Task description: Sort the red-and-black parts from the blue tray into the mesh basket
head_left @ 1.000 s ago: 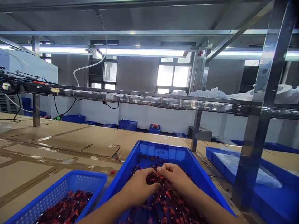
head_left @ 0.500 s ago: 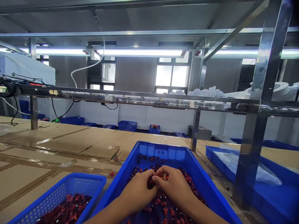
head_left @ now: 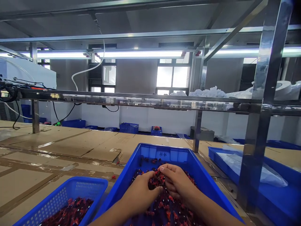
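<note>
Both my hands are over a deep blue plastic tray (head_left: 210, 182), whose floor is strewn with small glossy dark-red and black pieces (head_left: 164, 207). My left hand (head_left: 141, 190) curls its thumb and fingers around a small dark-red piece (head_left: 154, 183), partly hidden by the fingers. Just to its right, my right hand (head_left: 177, 180) has thumb and forefinger pinched together; whatever lies between them is too small to make out. A blue perforated basket (head_left: 91, 183) to the left of the tray holds a heap of similar red pieces (head_left: 70, 212).
Taped cardboard (head_left: 77, 152) covers the table. One stray red piece (head_left: 113, 177) lies between basket and tray. A metal post (head_left: 252, 150) rises at right, beside a blue tray (head_left: 277, 191) with a plastic bag (head_left: 254, 169). A metal shelf rail (head_left: 141, 99) crosses ahead.
My hands, which met at the fingertips, have drawn slightly apart. The right fingertips have lifted up and away from the left thumb, exposing the dark-red piece there.
</note>
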Motion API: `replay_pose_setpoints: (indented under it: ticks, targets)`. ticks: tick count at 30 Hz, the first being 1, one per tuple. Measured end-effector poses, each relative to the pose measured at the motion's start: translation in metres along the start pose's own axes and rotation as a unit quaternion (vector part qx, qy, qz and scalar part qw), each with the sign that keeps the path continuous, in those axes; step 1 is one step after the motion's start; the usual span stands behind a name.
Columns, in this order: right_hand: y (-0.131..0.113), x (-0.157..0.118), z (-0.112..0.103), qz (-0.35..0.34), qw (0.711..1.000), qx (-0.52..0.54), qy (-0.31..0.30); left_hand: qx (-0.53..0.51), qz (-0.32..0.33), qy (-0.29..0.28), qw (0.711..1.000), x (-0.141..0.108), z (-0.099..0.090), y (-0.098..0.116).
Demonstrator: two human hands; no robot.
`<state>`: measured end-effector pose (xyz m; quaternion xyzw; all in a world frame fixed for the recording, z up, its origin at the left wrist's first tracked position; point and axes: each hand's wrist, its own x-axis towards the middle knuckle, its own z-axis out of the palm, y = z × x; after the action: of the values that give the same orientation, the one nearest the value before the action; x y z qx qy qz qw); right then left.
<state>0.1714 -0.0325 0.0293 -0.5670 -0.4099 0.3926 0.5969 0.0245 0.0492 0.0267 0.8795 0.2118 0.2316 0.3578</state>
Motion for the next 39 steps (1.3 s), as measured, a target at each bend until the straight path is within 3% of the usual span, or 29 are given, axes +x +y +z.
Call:
replay_pose_setpoints:
  ticks: [3,7,18,23,26,29,33,36,39]
  targets:
    - [-0.001,0.002,-0.004,0.037,0.987,0.154,-0.033,0.003,-0.006,0.009,1.0,0.001,-0.001,0.0]
    - [-0.001,0.0,-0.004,0.077,0.961,0.264,-0.04,-0.007,-0.013,0.0,1.0,0.001,-0.002,0.0]
    - [-0.002,0.0,0.004,0.062,0.97,0.234,-0.003,-0.024,-0.044,-0.037,0.998,0.003,-0.002,-0.005]
    - [-0.001,-0.001,-0.004,0.088,0.956,0.279,-0.033,-0.009,-0.028,-0.023,0.999,0.003,-0.003,-0.003]
    - [0.003,0.001,-0.01,0.081,0.974,0.212,-0.028,-0.004,-0.008,0.015,1.0,0.003,-0.005,0.0]
    - [0.008,0.005,-0.011,0.062,0.996,0.066,-0.006,-0.006,-0.011,0.043,0.999,0.003,-0.006,0.001]
    - [0.012,0.008,-0.008,0.025,0.995,-0.095,0.006,-0.008,0.006,0.057,0.998,0.003,-0.005,0.001]
    - [0.012,0.006,-0.005,-0.012,0.99,-0.142,0.0,-0.019,0.018,0.046,0.999,0.003,-0.003,0.003]
    - [0.01,0.003,-0.002,0.022,0.992,-0.122,0.0,-0.028,0.028,0.041,0.998,0.002,-0.003,0.005]
